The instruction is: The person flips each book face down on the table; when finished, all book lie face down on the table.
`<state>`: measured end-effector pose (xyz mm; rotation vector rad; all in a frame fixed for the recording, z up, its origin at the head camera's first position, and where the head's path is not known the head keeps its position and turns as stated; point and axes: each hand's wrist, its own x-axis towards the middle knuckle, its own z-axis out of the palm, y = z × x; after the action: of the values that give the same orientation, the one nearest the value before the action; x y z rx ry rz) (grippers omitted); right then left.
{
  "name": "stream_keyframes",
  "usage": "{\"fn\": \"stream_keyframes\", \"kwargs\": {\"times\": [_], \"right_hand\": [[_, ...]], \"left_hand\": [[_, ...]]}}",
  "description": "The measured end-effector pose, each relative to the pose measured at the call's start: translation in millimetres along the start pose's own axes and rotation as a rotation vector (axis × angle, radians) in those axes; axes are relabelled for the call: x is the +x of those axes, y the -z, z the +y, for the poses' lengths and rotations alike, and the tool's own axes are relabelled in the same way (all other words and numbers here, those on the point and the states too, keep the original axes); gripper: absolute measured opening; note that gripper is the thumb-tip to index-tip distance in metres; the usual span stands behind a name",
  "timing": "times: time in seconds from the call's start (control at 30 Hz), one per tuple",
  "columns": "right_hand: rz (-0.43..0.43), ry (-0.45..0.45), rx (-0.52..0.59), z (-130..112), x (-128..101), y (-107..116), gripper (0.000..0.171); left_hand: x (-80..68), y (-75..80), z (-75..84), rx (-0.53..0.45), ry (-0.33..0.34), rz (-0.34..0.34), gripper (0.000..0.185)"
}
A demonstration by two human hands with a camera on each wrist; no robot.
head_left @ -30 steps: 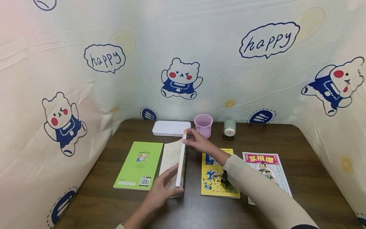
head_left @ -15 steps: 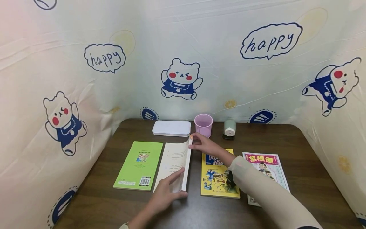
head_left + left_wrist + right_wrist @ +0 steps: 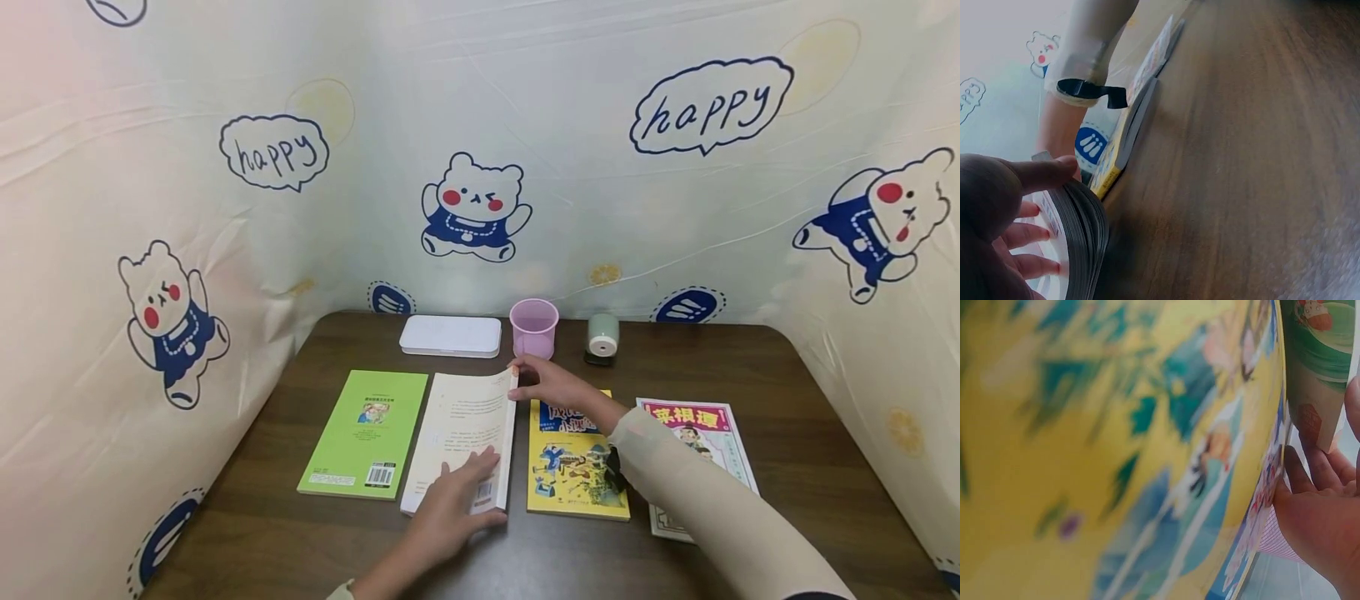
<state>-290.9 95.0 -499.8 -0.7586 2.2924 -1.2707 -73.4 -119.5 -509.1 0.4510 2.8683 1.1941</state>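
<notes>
In the head view, a paperback book lies on the table with a pale, printed page facing up and a barcode near its front right corner. My left hand rests on its near end, fingers spread over the page. The left wrist view shows the thumb across the book's edge, above its curved page block. My right hand pinches the far right corner, which stands slightly raised. From the right wrist, part of the book's green illustrated cover shows beside the fingers.
A green book lies to the left. To the right are a yellow book under my right forearm and a pink-titled book. Along the back stand a white case, a pink cup and a small green pencil sharpener.
The book's upright right part has tilted down rightward and now lies nearly flat. Both hands have moved right with it, and the left fingers have spread onto the page.
</notes>
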Motion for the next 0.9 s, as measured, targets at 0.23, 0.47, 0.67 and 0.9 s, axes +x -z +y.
{"fn": "stream_keyframes", "kwargs": {"times": [0.23,0.47,0.67,0.9], "right_hand": [[-0.043,-0.01,0.025,9,-3,2,0.055],[-0.061,-0.01,0.034,11,-4,4,0.054],[-0.045,-0.015,-0.029,13,-3,2,0.055],[-0.013,-0.039,-0.126,12,-1,-3,0.055]], "left_hand": [[-1.1,-3.4,4.5,0.121,0.003,-0.049,0.07],[-3.0,-0.5,2.4,0.215,-0.005,-0.121,0.069],[-3.8,4.3,-3.9,0.312,-0.071,-0.123,0.068],[-3.1,6.9,-9.6,0.326,-0.059,-0.142,0.068]]}}
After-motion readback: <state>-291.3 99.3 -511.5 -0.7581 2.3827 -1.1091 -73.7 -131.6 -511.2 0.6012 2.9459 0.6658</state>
